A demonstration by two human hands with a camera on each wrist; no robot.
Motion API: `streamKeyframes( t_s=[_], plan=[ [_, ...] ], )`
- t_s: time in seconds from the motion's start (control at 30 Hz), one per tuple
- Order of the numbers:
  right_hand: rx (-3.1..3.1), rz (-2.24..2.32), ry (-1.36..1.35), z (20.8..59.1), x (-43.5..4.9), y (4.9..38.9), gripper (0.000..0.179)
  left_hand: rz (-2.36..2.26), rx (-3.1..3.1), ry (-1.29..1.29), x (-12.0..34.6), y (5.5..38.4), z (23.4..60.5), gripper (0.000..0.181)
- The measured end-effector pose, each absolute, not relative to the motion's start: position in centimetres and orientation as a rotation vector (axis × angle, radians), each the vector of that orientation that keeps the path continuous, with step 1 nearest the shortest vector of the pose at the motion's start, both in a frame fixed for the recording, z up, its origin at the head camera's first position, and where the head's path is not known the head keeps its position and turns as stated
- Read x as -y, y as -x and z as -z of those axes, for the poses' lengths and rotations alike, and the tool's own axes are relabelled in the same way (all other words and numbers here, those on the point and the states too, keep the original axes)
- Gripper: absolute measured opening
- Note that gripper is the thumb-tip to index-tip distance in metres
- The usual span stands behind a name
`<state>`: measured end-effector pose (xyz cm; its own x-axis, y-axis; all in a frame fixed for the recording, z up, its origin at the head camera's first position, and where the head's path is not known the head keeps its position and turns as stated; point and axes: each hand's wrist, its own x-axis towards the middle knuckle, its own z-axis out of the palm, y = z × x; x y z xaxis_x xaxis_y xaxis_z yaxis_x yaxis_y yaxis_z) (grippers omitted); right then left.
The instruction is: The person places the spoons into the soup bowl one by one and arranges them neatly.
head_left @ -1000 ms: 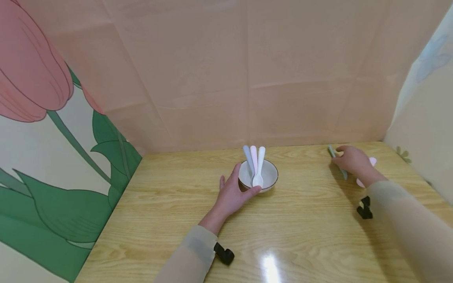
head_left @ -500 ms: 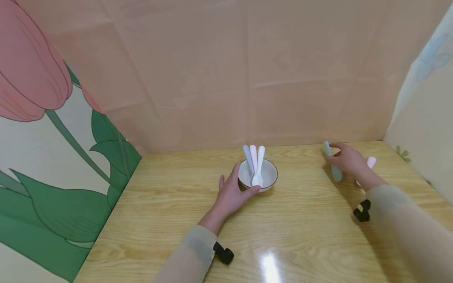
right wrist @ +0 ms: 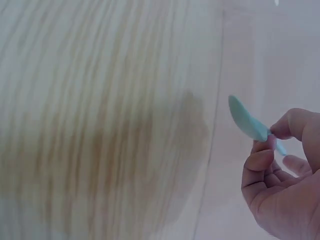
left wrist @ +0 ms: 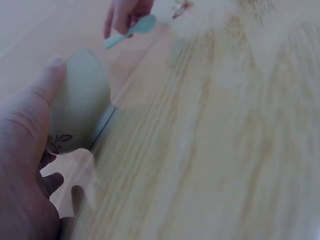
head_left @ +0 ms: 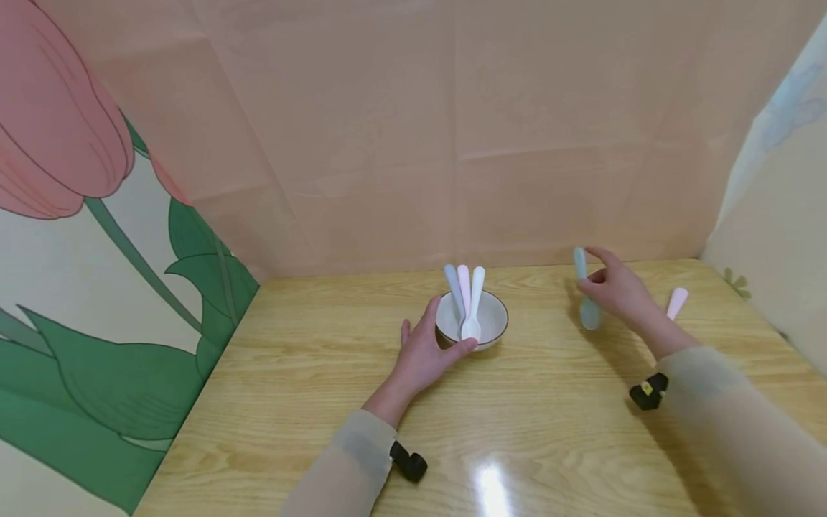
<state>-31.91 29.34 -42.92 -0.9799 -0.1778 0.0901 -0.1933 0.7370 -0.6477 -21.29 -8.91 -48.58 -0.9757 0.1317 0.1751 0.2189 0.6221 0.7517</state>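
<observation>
My left hand [head_left: 423, 355] grips the near left side of a white bowl [head_left: 492, 316] with a dark rim, thumb in front and fingers round the side. Three spoons lean in the bowl, handles up: a blue-grey spoon [head_left: 452, 283], a pink spoon [head_left: 463, 278] and a white spoon [head_left: 477, 287]. To the right of the bowl, my right hand [head_left: 617, 287] pinches a mint-green spoon [head_left: 589, 314] between thumb and fingers, its head pointing down above the table. The right wrist view shows the mint-green spoon [right wrist: 246, 121] held by its handle.
Another pink spoon [head_left: 677, 303] lies on the wooden table [head_left: 310, 359] at the right, partly hidden by my right forearm. A pinkish cloth backdrop [head_left: 362, 143] rises along the table's far edge.
My right hand has lifted the mint-green spoon off the table and carried it left, turning it more upright. The left hand and bowl have stayed in place.
</observation>
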Motion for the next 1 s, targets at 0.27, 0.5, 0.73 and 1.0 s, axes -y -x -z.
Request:
streamKeyframes(
  t_s=[0.27, 0.5, 0.73, 1.0],
  plan=[
    [2.776, -1.191, -0.363, 42.6, -27.6, 31.4, 0.083, 1.283, 2.738, 0.294, 8.9, 21.3, 48.6, 0.109],
    [2.706, -1.331, -0.37, 42.3, -25.8, 30.5, 0.087, 1.288, 2.739, 0.298, 9.0, 21.2, 48.6, 0.11],
    [2.626, -1.504, -0.372, 42.3, -24.4, 29.8, 0.088, 1.287, 2.734, 0.299, 9.1, 21.0, 48.6, 0.11],
    [2.517, -1.698, -0.323, 42.2, -22.4, 28.9, 0.087, 1.284, 2.734, 0.302, 9.2, 21.1, 48.8, 0.11]
  ],
)
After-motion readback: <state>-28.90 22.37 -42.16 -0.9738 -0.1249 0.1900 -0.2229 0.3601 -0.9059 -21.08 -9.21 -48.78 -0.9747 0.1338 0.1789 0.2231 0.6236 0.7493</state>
